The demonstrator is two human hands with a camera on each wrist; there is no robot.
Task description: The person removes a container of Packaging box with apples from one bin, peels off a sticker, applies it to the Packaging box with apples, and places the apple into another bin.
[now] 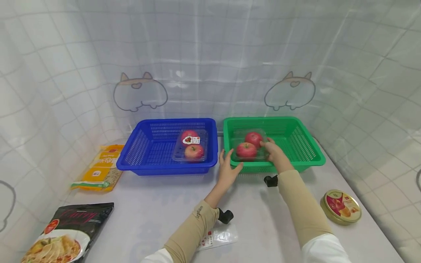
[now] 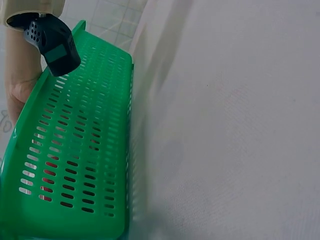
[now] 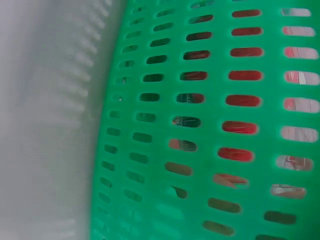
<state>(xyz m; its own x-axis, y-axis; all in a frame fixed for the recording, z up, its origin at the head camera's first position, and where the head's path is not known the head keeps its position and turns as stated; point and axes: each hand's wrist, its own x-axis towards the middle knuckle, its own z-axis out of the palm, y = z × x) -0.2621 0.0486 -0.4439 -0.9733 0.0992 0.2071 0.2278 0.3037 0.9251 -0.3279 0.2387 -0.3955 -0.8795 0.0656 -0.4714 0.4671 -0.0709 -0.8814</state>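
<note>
A clear plastic pack of two apples (image 1: 246, 150) lies in the left part of the green basket (image 1: 312, 160). My right hand (image 1: 275, 155) reaches over the front rim and grips the pack's right side, thumb at the upper apple. Just outside the basket's front left corner is my left hand (image 1: 229, 168), fingers spread and holding nothing. The basket's slotted wall (image 2: 75, 145) fills much of the left wrist view. In the right wrist view, red shows through the slots of the green wall (image 3: 165, 110), which mostly hides the right hand.
Left of the green basket stands a blue basket (image 1: 164, 168) with another apple pack (image 1: 194, 151). A yellow bag (image 1: 100, 168) and a black food bag (image 1: 65, 233) lie at left, a round tin (image 1: 342, 207) at right. A clear packet (image 1: 223, 236) lies under my left forearm.
</note>
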